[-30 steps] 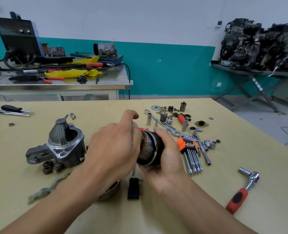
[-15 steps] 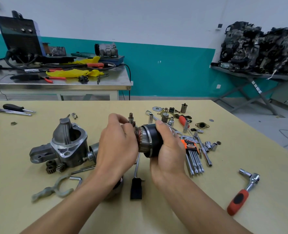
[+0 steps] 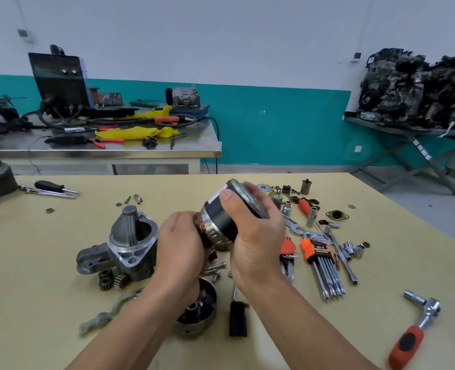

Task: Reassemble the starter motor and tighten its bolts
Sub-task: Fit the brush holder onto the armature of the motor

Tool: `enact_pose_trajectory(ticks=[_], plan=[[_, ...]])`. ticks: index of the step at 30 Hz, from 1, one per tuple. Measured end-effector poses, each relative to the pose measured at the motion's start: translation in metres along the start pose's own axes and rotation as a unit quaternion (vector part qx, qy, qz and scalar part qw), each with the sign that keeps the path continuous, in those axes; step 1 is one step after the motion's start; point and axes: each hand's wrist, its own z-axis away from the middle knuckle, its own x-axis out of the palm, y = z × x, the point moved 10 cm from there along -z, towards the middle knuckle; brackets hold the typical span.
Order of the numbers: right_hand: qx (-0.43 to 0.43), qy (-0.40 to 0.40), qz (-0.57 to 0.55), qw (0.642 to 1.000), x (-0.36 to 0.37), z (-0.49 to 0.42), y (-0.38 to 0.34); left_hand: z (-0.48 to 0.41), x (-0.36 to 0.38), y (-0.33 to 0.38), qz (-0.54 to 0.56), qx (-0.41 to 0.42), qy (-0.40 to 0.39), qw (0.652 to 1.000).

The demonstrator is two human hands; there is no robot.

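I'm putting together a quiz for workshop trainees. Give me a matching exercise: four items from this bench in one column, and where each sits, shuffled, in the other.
Items
1. motor body
2. ratchet
3. nose housing
4. black-handled screwdriver

Places
A. far left of the table
B. near right corner of the table
C. gripped by the left hand and right hand
D. on the table beside the small gears

Pairs: 1-C, 2-B, 3-D, 4-A

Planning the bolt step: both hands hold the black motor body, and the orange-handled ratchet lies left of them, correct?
No. In the head view the orange-handled ratchet lies right of them. The left hand and right hand do hold the black motor body.
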Motion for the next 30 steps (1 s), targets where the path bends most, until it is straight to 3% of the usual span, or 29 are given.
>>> enact_pose_trajectory(ticks=[4, 11, 15, 18, 20, 22, 27, 30], plan=[[-0.07, -0.042, 0.062, 0.995, 0.011, 0.01, -0.007, 0.016, 0.031, -0.003, 0.094, -0.071, -0.106, 0.987], [-0.058, -0.056, 0.037, 0.996, 0.012, 0.011, -0.009, 0.019, 0.033, -0.002, 0.102, -0.058, -0.143, 0.983], [0.028, -0.046, -0.006, 0.999, 0.003, 0.006, 0.008, 0.016, 0.028, -0.001, 0.037, -0.036, -0.146, 0.988], [0.125, -0.039, -0.071, 0.989, -0.005, 0.004, 0.026, 0.011, 0.021, 0.015, -0.096, 0.053, -0.172, 0.979], [0.162, -0.012, -0.137, 0.977, -0.015, 0.002, 0.03, 0.007, 0.009, 0.036, -0.256, 0.167, -0.165, 0.938], [0.192, 0.033, -0.188, 0.963, -0.027, 0.001, 0.033, 0.004, -0.002, 0.043, -0.414, 0.214, -0.167, 0.869], [0.202, 0.114, -0.192, 0.954, -0.057, -0.003, 0.031, 0.015, -0.011, -0.004, -0.622, 0.093, -0.342, 0.698], [0.201, 0.112, -0.193, 0.954, -0.059, -0.004, 0.03, 0.019, -0.009, -0.023, -0.702, 0.084, -0.359, 0.609]])
